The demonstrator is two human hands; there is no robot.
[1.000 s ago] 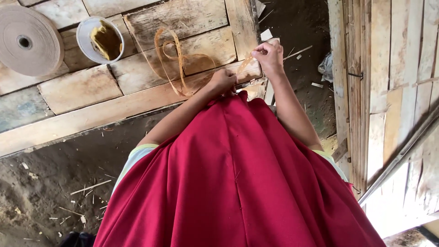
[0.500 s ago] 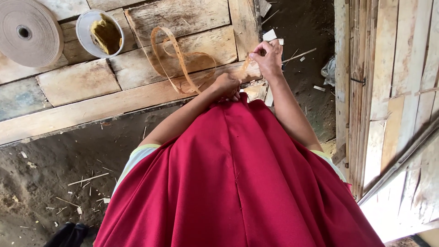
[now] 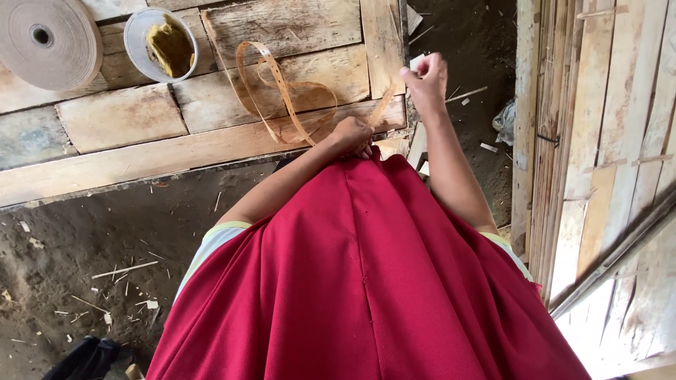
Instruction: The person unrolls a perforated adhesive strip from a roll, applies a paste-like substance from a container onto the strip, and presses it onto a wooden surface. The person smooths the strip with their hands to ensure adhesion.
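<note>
Strip of thin tan perforated veneer (image 3: pixel 282 91) loops over rough plank bench (image 3: pixel 120 119), 11 o'clock of left hand (image 3: pixel 352 135), which pinches it; right hand (image 3: pixel 426 77) grips far end. Risk: hard pull snaps brittle strip at holes; swinging loop nears white glue bowl (image 3: pixel 160 43).

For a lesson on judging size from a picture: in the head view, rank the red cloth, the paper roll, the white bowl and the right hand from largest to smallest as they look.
1. red cloth, nearest the camera, so it looks biggest
2. paper roll, partly cut off
3. white bowl
4. right hand
</note>
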